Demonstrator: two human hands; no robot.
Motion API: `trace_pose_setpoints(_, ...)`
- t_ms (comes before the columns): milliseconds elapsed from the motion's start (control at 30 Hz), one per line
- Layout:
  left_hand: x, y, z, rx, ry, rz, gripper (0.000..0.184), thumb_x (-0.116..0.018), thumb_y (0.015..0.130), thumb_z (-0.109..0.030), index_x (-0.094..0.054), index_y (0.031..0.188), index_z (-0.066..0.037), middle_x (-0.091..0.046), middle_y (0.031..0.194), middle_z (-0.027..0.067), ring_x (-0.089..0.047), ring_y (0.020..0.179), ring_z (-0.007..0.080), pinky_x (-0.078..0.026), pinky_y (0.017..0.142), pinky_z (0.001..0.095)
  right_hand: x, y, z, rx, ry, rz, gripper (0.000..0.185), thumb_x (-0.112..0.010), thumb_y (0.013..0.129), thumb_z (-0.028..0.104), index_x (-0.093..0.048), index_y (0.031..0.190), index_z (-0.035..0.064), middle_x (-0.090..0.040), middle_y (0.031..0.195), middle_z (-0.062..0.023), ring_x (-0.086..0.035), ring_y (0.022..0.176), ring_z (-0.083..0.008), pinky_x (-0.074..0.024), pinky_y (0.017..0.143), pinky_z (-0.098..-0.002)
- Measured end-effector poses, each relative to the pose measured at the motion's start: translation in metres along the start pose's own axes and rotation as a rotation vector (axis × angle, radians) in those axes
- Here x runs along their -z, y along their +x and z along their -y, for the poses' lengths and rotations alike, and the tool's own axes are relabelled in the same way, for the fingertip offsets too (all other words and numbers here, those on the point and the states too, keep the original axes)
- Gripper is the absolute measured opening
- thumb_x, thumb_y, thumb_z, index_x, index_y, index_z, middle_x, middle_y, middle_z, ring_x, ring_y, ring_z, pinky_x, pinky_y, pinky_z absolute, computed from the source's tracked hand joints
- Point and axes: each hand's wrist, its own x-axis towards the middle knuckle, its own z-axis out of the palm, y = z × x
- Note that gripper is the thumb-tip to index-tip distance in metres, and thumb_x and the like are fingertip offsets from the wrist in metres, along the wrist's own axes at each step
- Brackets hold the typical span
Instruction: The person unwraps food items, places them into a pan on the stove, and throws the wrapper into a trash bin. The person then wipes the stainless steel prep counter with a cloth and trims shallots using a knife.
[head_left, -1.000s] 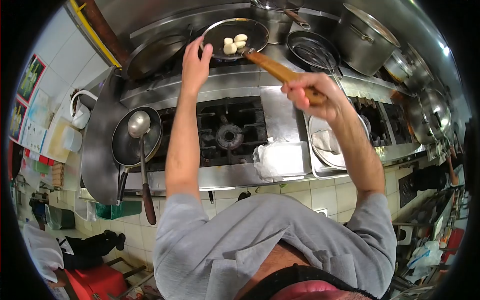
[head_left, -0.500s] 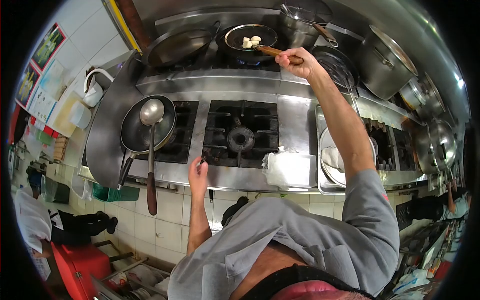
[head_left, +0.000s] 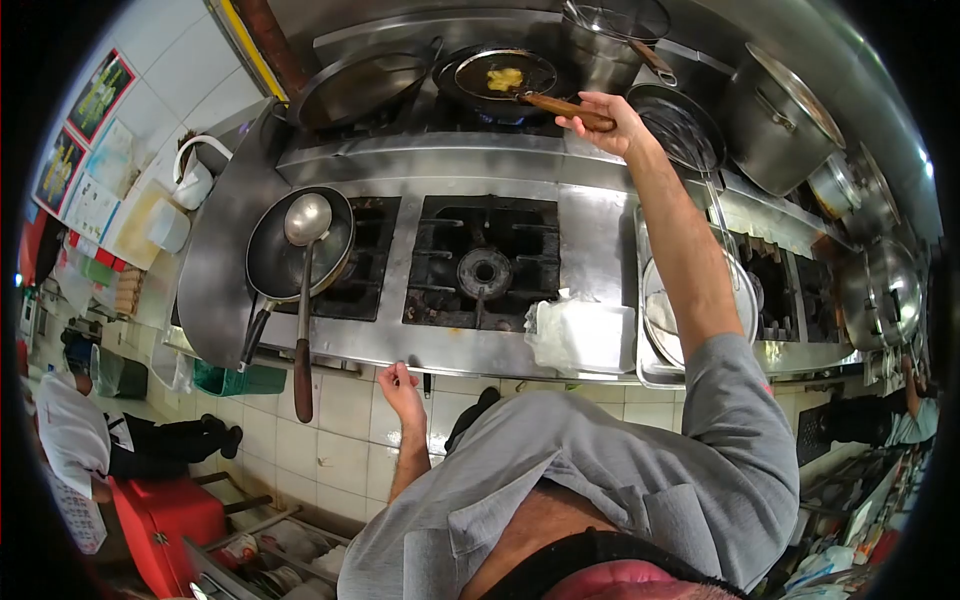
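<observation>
My right hand [head_left: 610, 122] is closed round the wooden handle [head_left: 568, 110] of a wide round strainer [head_left: 470, 84]. The strainer sits down in a dark pan at the back burner, where a blue flame shows below. Yellowish pieces [head_left: 504, 79] lie in it, with liquid seemingly around them. Near the stove's front edge, my left hand [head_left: 402, 390] hangs with its fingers curled; whether something small and dark is between them, I cannot make out.
A black pan [head_left: 273, 262] with a steel ladle [head_left: 308, 219] rests at the front left. White container [head_left: 590, 336], tray with plates [head_left: 662, 375], whisk-like tool in a pan [head_left: 678, 125] and tall pot [head_left: 785, 118] stand rightward. Other people are at both sides.
The strainer went down into the pan, and its pale white pieces now look yellow and wet. My left hand has come away from the back pan to the stove's front edge.
</observation>
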Motion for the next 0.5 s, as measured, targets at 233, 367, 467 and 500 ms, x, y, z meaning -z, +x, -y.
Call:
trace_pose_setpoints(233,0.044,-0.009,0.091,0.423,0.242,0.367,0.021,-0.059,0.084,-0.021,-0.054,0.091,-0.002,-0.052,0.066,0.0020,-0.047,0.050,0.0099,-0.039,0.045,0.0243,0.027,-0.020,-0.005,0.100,-0.073,-0.025,0.047,-0.050,0.089,0.028,-0.033,0.117,-0.0058,-0.045,0.112,-0.0285,-0.056,0.086,-0.0360,-0.0526,0.061,-0.0394)
trace_pose_setpoints(367,0.121,-0.010,0.162,0.374,0.883,0.736,0.039,-0.051,0.084,-0.040,-0.057,0.082,-0.001,-0.057,0.066,0.0152,-0.057,0.053,0.0221,-0.045,0.046,0.0336,0.061,-0.071,-0.009,0.416,-0.675,-0.421,0.058,-0.056,0.083,0.046,-0.045,0.122,0.0038,-0.057,0.103,-0.0208,-0.059,0.078,-0.0299,-0.0486,0.071,-0.0401)
trace_pose_setpoints(467,0.180,-0.019,0.188,-0.041,1.423,0.981,0.021,-0.059,0.077,-0.024,-0.058,0.078,-0.002,-0.060,0.066,0.0090,-0.062,0.060,0.0221,-0.048,0.046,0.0370,0.163,-0.097,-0.017,0.808,-1.656,-0.798,0.050,-0.058,0.080,0.038,-0.053,0.115,0.0035,-0.058,0.104,-0.0220,-0.056,0.097,-0.0334,-0.0441,0.081,-0.0409)
trace_pose_setpoints(500,0.182,-0.016,0.189,-0.041,1.421,0.988,0.021,-0.059,0.077,-0.024,-0.058,0.078,-0.002,-0.060,0.066,0.0090,-0.062,0.060,0.0221,-0.048,0.046,0.0370,0.186,-0.116,-0.021,0.690,-1.787,-0.889,0.049,-0.058,0.080,0.039,-0.053,0.117,0.0075,-0.056,0.108,-0.0211,-0.052,0.102,-0.0355,-0.0428,0.082,-0.0451)
